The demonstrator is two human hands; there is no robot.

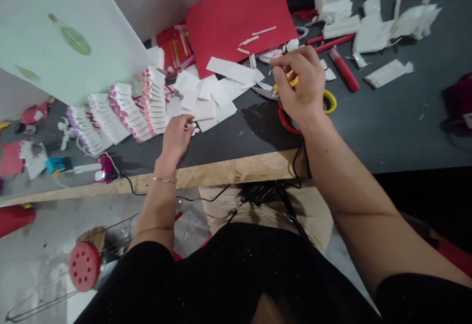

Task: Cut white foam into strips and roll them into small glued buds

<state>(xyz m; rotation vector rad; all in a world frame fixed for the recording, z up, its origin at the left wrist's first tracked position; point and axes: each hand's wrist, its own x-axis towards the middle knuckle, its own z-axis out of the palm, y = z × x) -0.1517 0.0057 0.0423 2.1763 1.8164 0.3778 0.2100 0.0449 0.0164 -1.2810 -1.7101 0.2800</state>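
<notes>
My left hand (178, 137) rests on the grey table with curled fingers around small white pieces (192, 128), beside loose white paper pieces (222, 92). Raised over a pair of scissors (288, 119) with red and yellow handles is my right hand (303, 84). Its thumb and fingertips are close together; whatever may be between them is too small to make out. The scissors' blades point left, toward the paper. Rows of folded white pieces with pink, red and purple ends (127, 110) stand left of my left hand.
A red sheet (239, 19) with thin white strips lies at the back. White scraps (372, 29) and a red tube (344, 70) are to the right. A purple glue gun (105, 168) sits by the front left edge, its black cable hanging below. A pale panel (66, 29) stands back left.
</notes>
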